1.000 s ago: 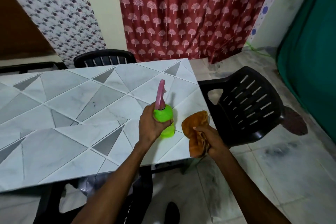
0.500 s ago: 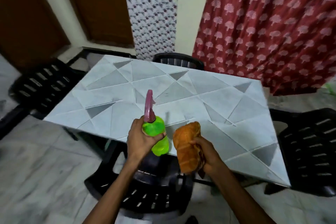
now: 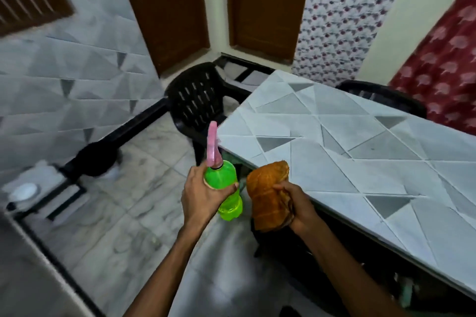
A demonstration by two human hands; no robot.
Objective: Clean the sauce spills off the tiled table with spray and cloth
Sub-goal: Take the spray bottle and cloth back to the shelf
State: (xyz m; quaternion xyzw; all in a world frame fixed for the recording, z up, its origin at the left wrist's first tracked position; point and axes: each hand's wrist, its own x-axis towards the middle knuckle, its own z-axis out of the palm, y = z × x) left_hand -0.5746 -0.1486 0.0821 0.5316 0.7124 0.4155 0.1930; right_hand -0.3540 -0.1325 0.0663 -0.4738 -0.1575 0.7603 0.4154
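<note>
- Head view: looks down along both bare forearms toward the near left corner of the tiled table.
- Grips a green spray bottle in the left hand, fingers and thumb curled round its upper body just below the neck.
- Holds the bottle nearly upright, with the pink trigger head on top and pointing up and away.
- Carries it over the marbled floor, just off the table's edge and clear of the tabletop.
- Clutches a bunched orange-brown cloth in the right hand, fingers curled tight into the folds on its right side.
- Holds the cloth upright, its top standing above the knuckles and its lower end hanging below the palm.
- Holds the cloth right beside the table's near edge; cannot tell whether fabric touches tile.
- Leaves a narrow gap between bottle and cloth.
- Faces a tabletop of grey and white triangular tiles, with one small dark speck on a far tile, too small to identify.
- Stands near a black plastic chair off the table's left end, with a second black chair at the far side and dark chair parts under the near edge.
- Beyond: two brown doors, patterned wall covering, a red printed curtain on the right and a grey tiled wall on the left, blurred.
</note>
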